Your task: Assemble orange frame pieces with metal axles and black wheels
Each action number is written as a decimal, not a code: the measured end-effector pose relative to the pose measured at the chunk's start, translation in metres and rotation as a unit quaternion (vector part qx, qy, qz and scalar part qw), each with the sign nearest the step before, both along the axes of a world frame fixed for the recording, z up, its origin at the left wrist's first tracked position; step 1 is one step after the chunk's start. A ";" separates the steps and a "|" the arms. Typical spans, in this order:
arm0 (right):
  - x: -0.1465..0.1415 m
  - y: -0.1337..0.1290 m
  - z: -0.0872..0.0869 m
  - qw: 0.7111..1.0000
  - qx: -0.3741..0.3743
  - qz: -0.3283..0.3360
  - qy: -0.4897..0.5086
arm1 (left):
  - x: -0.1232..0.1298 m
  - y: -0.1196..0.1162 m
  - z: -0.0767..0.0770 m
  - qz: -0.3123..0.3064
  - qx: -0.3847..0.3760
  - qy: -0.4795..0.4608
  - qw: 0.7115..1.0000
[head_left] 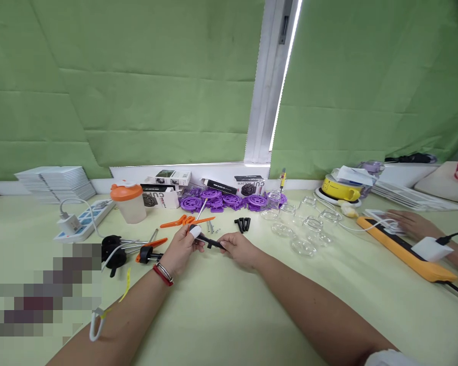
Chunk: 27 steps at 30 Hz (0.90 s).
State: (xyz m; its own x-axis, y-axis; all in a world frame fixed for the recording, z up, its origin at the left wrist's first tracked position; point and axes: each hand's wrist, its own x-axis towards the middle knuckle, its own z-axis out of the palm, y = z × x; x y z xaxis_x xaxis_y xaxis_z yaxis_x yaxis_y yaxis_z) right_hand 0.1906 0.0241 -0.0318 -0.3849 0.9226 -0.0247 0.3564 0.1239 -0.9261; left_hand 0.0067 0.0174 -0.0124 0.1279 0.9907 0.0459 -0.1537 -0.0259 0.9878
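My left hand (183,249), with a white wrap on one finger, is closed around one end of a slim black plastic part (210,243). The other end sits pinched in the fingers of my right hand (239,249). The part's exact kind cannot be made out; a short stub sticks down from its middle. Just beyond my hands lie orange pieces (189,220), several small screws (210,225) and a few short black pieces (243,224). Beside my left wrist are a black cylindrical piece (147,254) and a black fitting with metal rods (114,254).
Purple wheel-shaped parts (232,202) and boxes (160,198) line the back. Clear cups (313,229) stand right of centre. A lidded shaker (128,203) and white power strip (84,223) are left. At right, another person's hand (412,223) is near an orange power strip (397,249).
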 end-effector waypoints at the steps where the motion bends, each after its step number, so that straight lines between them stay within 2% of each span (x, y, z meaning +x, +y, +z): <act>1: -0.001 0.000 0.000 1.000 -0.006 -0.001 0.007 | 0.000 0.000 0.000 -0.006 0.004 0.001 1.000; 7: -0.002 0.003 -0.005 0.999 -0.003 -0.023 0.030 | -0.001 0.001 -0.004 -0.007 0.006 0.045 0.999; 11: 0.000 0.001 -0.004 0.999 0.005 0.002 0.041 | -0.004 0.004 -0.008 0.014 0.010 0.069 0.997; 16: 0.002 -0.002 0.002 0.999 0.009 0.044 0.027 | -0.006 0.006 -0.009 0.006 0.001 0.073 0.997; 21: 0.005 0.001 -0.001 0.999 0.019 0.027 0.002 | -0.006 0.003 -0.004 -0.024 -0.018 0.087 0.996; 27: 0.005 0.002 -0.002 0.999 0.031 0.021 -0.004 | -0.006 0.002 -0.004 -0.025 -0.019 0.104 0.994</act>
